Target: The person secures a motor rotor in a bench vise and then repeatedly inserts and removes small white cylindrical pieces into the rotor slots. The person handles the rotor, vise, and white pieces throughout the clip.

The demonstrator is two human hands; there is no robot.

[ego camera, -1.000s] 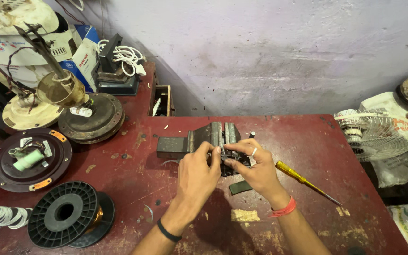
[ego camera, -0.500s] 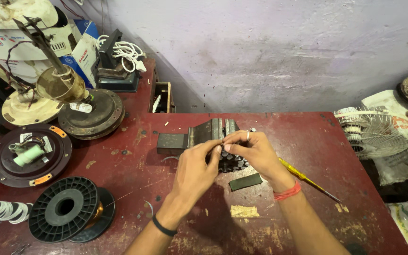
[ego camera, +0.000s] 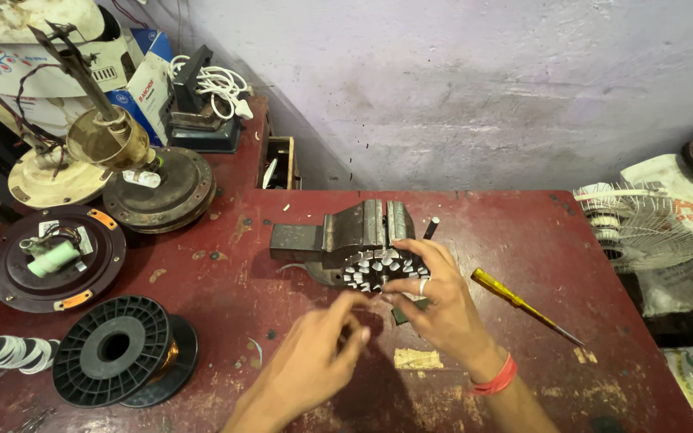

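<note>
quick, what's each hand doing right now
Left hand: fingers pinched together by the right hand's fingertips; what they grip cannot be told.
Right hand: resting on the slotted stator core, fingers curled.

I see a dark red table (ego camera: 523,240), a grey vise (ego camera: 346,232), a yellow-handled screwdriver (ego camera: 523,305), a black spool (ego camera: 114,349) and a red wristband (ego camera: 495,377).

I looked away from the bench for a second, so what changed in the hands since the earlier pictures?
The left hand has drawn back toward the person, off the round slotted metal core by the vise. The right hand has stayed on the core, which now shows more. The yellow-handled screwdriver and black spool lie as before.
</note>
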